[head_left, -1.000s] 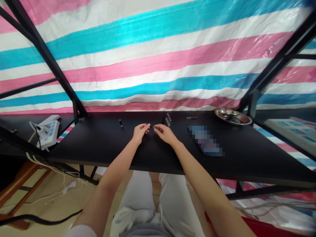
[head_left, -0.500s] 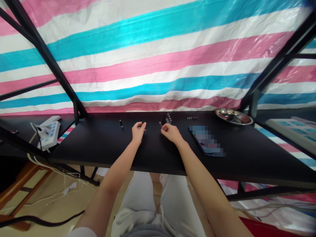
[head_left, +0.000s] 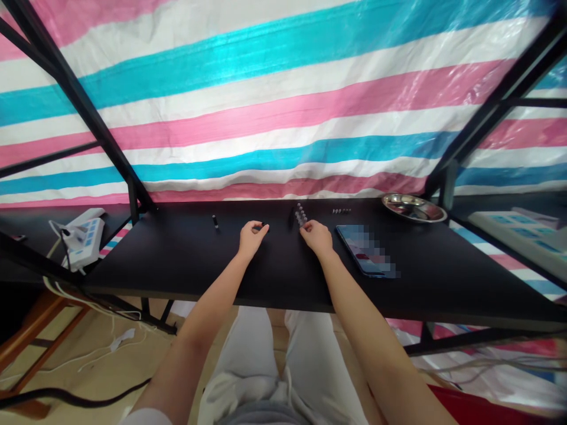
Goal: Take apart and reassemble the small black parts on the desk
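Table: matte black flat top (head_left: 177, 260); the small parts and both hands are over its middle stretch
Left hand: bare left hand (head_left: 250, 238), left of the cluster and apart from it; thumb and forefinger pinch a short dark piece (head_left: 263, 224), most of it hidden by the fingers
Right hand: bare right hand (head_left: 318, 237), at the near end of a cluster of small greyish, see-through-looking cylinders (head_left: 300, 212); thumb and forefinger are drawn together there; I cannot tell whether they grip a cylinder or only touch one
Good pinching: best done, I judge, with thumb and forefinger tips alone, on the outermost cylinder, other fingers tucked so that neighbours are not knocked; the left pinch wants to be firm but light, as so slim a piece could roll or slip
Pieces, counted: one dark piece in the left hand; several cylinders in the cluster, too small and close to number surely; one slim black-and-white cylinder (head_left: 215, 222), left of the left hand; several tiny silvery parts in a row (head_left: 341, 211), too small to count exactly
Larger things, counted: one flat dark rectangular phone (head_left: 354, 242), right of the right hand; one round shallow shiny metal dish (head_left: 436, 215), at the far right
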The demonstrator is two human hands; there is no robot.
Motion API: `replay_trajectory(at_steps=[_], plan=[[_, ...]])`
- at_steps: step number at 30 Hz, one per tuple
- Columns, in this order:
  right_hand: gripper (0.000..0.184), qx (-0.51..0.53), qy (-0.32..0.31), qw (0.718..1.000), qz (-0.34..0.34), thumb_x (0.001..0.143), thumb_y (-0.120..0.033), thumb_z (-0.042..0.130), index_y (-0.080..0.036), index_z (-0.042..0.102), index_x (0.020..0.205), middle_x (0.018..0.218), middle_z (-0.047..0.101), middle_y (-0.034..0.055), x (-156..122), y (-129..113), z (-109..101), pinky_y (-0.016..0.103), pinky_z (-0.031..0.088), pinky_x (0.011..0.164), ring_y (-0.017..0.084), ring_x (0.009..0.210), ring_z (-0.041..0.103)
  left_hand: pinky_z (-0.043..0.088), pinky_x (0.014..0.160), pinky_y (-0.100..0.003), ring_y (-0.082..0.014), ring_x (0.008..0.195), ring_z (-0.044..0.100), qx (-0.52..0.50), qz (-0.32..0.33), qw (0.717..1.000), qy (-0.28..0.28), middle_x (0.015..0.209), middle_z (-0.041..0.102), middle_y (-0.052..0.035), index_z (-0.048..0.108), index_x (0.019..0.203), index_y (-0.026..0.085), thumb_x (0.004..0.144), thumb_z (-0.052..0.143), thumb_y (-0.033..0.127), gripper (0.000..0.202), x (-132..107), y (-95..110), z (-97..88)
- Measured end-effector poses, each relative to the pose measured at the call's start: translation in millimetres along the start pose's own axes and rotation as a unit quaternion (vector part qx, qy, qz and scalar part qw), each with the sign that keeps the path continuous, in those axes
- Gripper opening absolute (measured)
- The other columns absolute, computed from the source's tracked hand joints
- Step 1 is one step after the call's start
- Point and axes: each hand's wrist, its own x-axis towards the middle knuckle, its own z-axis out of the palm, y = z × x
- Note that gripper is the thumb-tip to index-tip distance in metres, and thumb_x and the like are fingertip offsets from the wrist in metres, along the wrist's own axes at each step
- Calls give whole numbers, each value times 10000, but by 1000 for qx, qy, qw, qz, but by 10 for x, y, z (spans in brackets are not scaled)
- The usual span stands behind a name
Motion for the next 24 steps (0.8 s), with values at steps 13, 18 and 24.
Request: replay_trajectory(at_steps=[13,18,24], plan=[[228,-54,-24,998,17,737,-405,576,-196,556,829,804,647,87,-39,-59,-48,344,393,712,239,804,606,406,708,-273,-132,684,525,120,109,984,-79,795,578,-34,631,693,173,653,691,218,84,49,80,316],[220,-85,-76,992,51,774,-412,532,-192,539,786,821,652,90,-93,-171,-169,354,384,759,248,864,610,409,750,-283,-137,756,543,199,94,972,-84,859,606,-29,641,755,173,709,661,294,131,152,117,523],[249,-119,-120,983,65,802,-417,491,-181,565,828,918,655,115,-106,-224,-245,359,387,782,260,949,598,381,806,-321,-167,876,547,300,84,945,-97,925,623,-17,658,823,201,750,626,351,170,191,123,707]])
